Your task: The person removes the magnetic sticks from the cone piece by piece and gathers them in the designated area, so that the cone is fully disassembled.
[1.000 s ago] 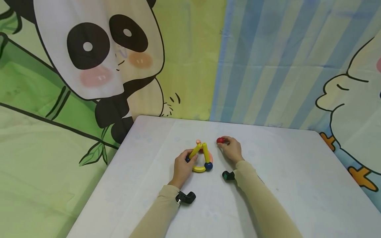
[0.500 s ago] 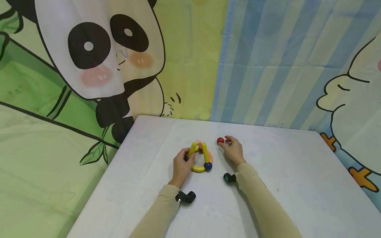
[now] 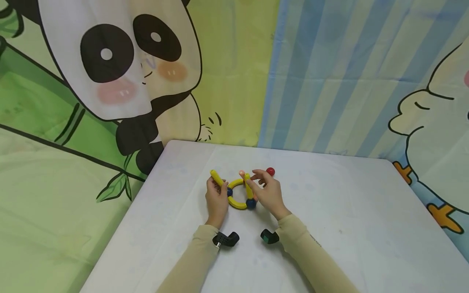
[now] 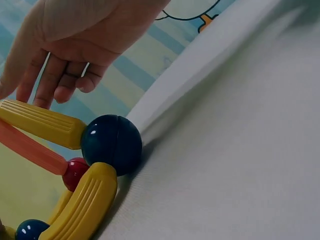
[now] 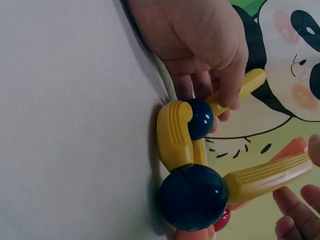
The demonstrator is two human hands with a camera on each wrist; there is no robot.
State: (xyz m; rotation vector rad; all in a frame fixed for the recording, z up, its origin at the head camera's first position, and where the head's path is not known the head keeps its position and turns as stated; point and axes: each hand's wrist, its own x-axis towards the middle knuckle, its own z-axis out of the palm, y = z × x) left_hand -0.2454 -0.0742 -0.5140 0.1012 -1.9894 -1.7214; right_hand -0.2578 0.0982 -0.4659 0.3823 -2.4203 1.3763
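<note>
A ring of curved yellow magnetic rods [image 3: 237, 204] lies on the table, joined at balls. At its left blue ball [image 3: 229, 191], my left hand [image 3: 217, 203] grips a straight yellow magnetic rod [image 3: 217, 178] that leans outward to the left. My right hand [image 3: 270, 195] pinches the upper end of another straight yellow rod [image 5: 267, 176], which rises from the nearer blue ball [image 4: 112, 145]. Behind these, an orange rod [image 4: 32, 147] stands on a red ball [image 4: 76, 172]. My left hand's thumb [image 5: 231, 90] lies over its rod, close to the ball.
A loose red ball [image 3: 270, 171] rests on the white table [image 3: 340, 203], just beyond my right hand. Printed curtains [image 3: 234, 81] hang behind the table's far edge. Each wrist carries a small black camera.
My right hand has left the loose red ball and come left to the nearer yellow rod. My left hand has moved left, and its rod now tilts outward instead of inward.
</note>
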